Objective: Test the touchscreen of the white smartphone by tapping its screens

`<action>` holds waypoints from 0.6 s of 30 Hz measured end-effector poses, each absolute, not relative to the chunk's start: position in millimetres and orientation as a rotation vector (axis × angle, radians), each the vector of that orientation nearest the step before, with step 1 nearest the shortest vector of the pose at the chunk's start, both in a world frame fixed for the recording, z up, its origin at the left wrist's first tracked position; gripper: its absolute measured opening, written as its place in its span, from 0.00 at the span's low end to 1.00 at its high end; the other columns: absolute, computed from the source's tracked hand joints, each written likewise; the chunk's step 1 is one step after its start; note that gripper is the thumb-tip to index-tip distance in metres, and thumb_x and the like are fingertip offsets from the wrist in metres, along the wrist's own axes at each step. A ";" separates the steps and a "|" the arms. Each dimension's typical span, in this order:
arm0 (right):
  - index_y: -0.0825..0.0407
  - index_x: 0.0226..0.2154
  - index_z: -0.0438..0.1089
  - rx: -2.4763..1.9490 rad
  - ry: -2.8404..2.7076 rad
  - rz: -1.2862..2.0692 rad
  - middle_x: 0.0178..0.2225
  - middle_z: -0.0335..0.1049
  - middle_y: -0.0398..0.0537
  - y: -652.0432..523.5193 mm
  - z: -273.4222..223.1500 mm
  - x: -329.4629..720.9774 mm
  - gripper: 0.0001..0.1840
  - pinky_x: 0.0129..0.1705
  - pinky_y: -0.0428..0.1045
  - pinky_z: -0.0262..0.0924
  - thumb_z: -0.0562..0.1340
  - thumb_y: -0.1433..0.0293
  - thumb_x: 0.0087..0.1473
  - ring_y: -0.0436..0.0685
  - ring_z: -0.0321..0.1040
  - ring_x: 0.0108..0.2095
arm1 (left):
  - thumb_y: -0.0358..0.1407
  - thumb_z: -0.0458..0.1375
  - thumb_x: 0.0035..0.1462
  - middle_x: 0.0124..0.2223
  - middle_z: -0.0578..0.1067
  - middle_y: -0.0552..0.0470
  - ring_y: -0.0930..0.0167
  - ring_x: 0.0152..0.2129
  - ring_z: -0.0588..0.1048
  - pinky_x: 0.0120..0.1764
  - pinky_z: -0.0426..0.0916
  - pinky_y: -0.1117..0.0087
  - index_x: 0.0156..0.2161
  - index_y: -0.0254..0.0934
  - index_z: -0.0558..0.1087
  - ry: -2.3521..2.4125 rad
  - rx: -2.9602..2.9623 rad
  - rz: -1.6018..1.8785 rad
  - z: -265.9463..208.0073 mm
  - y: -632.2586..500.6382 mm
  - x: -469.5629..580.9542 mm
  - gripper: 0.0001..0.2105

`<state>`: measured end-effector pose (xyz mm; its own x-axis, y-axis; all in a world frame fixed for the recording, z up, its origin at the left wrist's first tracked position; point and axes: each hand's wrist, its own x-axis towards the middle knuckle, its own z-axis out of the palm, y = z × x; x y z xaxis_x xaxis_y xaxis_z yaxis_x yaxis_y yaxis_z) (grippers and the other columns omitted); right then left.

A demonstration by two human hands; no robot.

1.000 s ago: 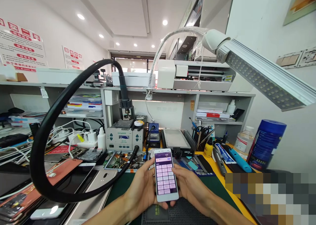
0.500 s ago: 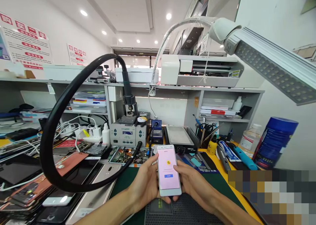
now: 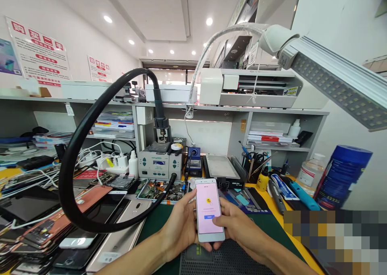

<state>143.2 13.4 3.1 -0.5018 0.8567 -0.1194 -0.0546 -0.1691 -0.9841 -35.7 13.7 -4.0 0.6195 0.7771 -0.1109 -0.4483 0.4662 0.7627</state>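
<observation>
A white smartphone (image 3: 211,210) is held upright between both hands above the work mat. Its lit screen is pink, with a small yellow icon and a blue button. My left hand (image 3: 179,222) grips the phone's left edge, thumb along the side and fingers curled beneath. My right hand (image 3: 237,222) supports the right side from below, its thumb resting on the screen by the blue button. Under the phone lies a dark textured pad (image 3: 223,261) on a green mat (image 3: 157,218).
At left, a black hose (image 3: 65,166) loops in front of stacked phones (image 3: 121,234). Behind stand a hot-air station (image 3: 160,164), a tray of circuit boards (image 3: 148,189) and a flat heating plate (image 3: 222,167). Bottles and a blue canister (image 3: 344,176) are at right. An LED lamp (image 3: 338,77) hangs overhead.
My right thumb has moved down from the phone's right edge onto the screen near the blue button. The whole view has shifted slightly, with the scene now further right.
</observation>
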 end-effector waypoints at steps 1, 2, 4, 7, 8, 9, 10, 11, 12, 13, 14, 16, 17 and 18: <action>0.53 0.55 0.61 -0.964 -1.441 1.731 0.34 0.78 0.49 13.6 2.1 142.8 0.29 0.27 0.48 0.67 0.62 0.70 0.49 0.57 0.76 0.27 | 0.60 0.47 0.62 0.45 0.77 0.34 0.55 0.33 0.79 0.27 0.72 0.63 0.59 0.30 0.66 0.484 0.777 0.787 -3.7 13.2 -35.7 0.35; 0.53 0.55 0.62 -0.976 -1.450 1.711 0.34 0.78 0.49 13.7 1.6 142.5 0.29 0.26 0.48 0.67 0.62 0.69 0.50 0.57 0.76 0.27 | 0.60 0.47 0.62 0.44 0.77 0.34 0.55 0.32 0.79 0.27 0.72 0.64 0.59 0.30 0.66 0.480 0.789 0.783 -3.5 12.8 -35.8 0.35; 0.52 0.54 0.63 -0.993 -1.452 1.691 0.34 0.78 0.49 13.4 2.1 141.9 0.28 0.26 0.48 0.68 0.63 0.69 0.49 0.56 0.76 0.27 | 0.60 0.46 0.62 0.44 0.77 0.34 0.54 0.33 0.80 0.27 0.72 0.64 0.59 0.30 0.66 0.473 0.801 0.776 -3.5 12.4 -36.0 0.35; 0.52 0.55 0.64 -0.982 -1.422 1.730 0.34 0.78 0.49 12.0 6.6 141.4 0.30 0.25 0.47 0.67 0.62 0.70 0.46 0.56 0.75 0.26 | 0.59 0.47 0.62 0.47 0.76 0.34 0.55 0.34 0.79 0.28 0.72 0.64 0.58 0.32 0.67 0.463 0.781 0.783 -4.5 13.4 -36.1 0.34; 0.52 0.55 0.64 -0.969 -1.408 1.749 0.34 0.78 0.49 11.4 8.6 141.4 0.31 0.25 0.47 0.67 0.61 0.71 0.45 0.56 0.75 0.26 | 0.59 0.47 0.62 0.47 0.76 0.35 0.55 0.34 0.79 0.28 0.72 0.64 0.58 0.32 0.67 0.458 0.773 0.785 -4.9 14.0 -35.9 0.33; 0.52 0.55 0.64 -0.960 -1.398 1.763 0.34 0.78 0.49 10.9 10.6 141.3 0.32 0.25 0.47 0.66 0.60 0.72 0.43 0.56 0.75 0.25 | 0.59 0.47 0.62 0.47 0.76 0.35 0.56 0.34 0.79 0.28 0.73 0.63 0.58 0.32 0.67 0.455 0.766 0.788 -5.3 14.6 -35.8 0.33; 0.52 0.55 0.64 -0.957 -1.392 1.770 0.34 0.78 0.49 10.4 12.3 141.3 0.33 0.25 0.47 0.66 0.59 0.73 0.42 0.56 0.75 0.25 | 0.59 0.47 0.62 0.47 0.76 0.35 0.56 0.34 0.79 0.28 0.73 0.63 0.58 0.32 0.67 0.453 0.761 0.788 -5.7 15.1 -35.6 0.33; 0.53 0.55 0.64 -0.962 -1.390 1.772 0.34 0.79 0.49 10.0 13.7 141.3 0.34 0.25 0.47 0.66 0.59 0.74 0.41 0.56 0.75 0.25 | 0.59 0.48 0.62 0.47 0.76 0.35 0.55 0.34 0.79 0.27 0.73 0.63 0.58 0.32 0.66 0.452 0.759 0.786 -6.1 15.5 -35.4 0.33; 0.53 0.56 0.64 -0.970 -1.390 1.771 0.34 0.79 0.49 9.7 14.7 141.3 0.36 0.25 0.47 0.66 0.58 0.74 0.40 0.56 0.75 0.25 | 0.59 0.47 0.62 0.46 0.76 0.35 0.55 0.35 0.79 0.27 0.73 0.63 0.58 0.32 0.66 0.450 0.758 0.784 -6.4 15.7 -35.3 0.34; 0.53 0.56 0.63 -0.978 -1.393 1.770 0.34 0.79 0.49 9.4 15.3 141.3 0.37 0.24 0.47 0.66 0.58 0.75 0.39 0.56 0.75 0.25 | 0.59 0.47 0.62 0.46 0.76 0.35 0.54 0.35 0.79 0.27 0.73 0.63 0.58 0.32 0.66 0.448 0.759 0.782 -6.8 15.7 -35.3 0.34; 0.53 0.57 0.63 -0.981 -1.397 1.770 0.34 0.79 0.49 9.2 15.4 141.3 0.38 0.25 0.47 0.66 0.58 0.75 0.39 0.56 0.75 0.26 | 0.59 0.47 0.62 0.46 0.76 0.35 0.54 0.35 0.79 0.27 0.73 0.63 0.58 0.32 0.66 0.444 0.762 0.780 -7.2 15.5 -35.3 0.34; 0.53 0.57 0.62 -0.969 -1.406 1.771 0.34 0.79 0.49 8.9 14.6 141.1 0.39 0.25 0.47 0.66 0.58 0.75 0.39 0.56 0.75 0.26 | 0.59 0.47 0.62 0.45 0.76 0.35 0.54 0.34 0.79 0.28 0.73 0.63 0.58 0.31 0.66 0.436 0.771 0.778 -8.1 14.8 -35.6 0.34; 0.53 0.58 0.61 -0.963 -1.416 1.770 0.34 0.79 0.49 8.9 13.9 141.1 0.39 0.25 0.47 0.66 0.58 0.75 0.39 0.56 0.75 0.25 | 0.59 0.47 0.62 0.46 0.76 0.35 0.55 0.34 0.79 0.28 0.73 0.63 0.58 0.31 0.66 0.432 0.776 0.777 -8.7 14.5 -35.8 0.33; 0.53 0.58 0.61 -0.964 -1.425 1.766 0.33 0.79 0.48 9.0 13.1 140.9 0.39 0.25 0.47 0.66 0.58 0.75 0.39 0.56 0.75 0.24 | 0.59 0.47 0.62 0.46 0.76 0.34 0.55 0.34 0.80 0.28 0.73 0.63 0.58 0.31 0.67 0.430 0.779 0.779 -9.2 14.1 -36.0 0.33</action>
<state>140.9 9.0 13.1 -0.5081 0.8504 -0.1369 -0.0463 -0.1857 -0.9815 -36.0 14.1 -9.2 0.6484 0.7584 -0.0666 -0.4610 0.4607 0.7585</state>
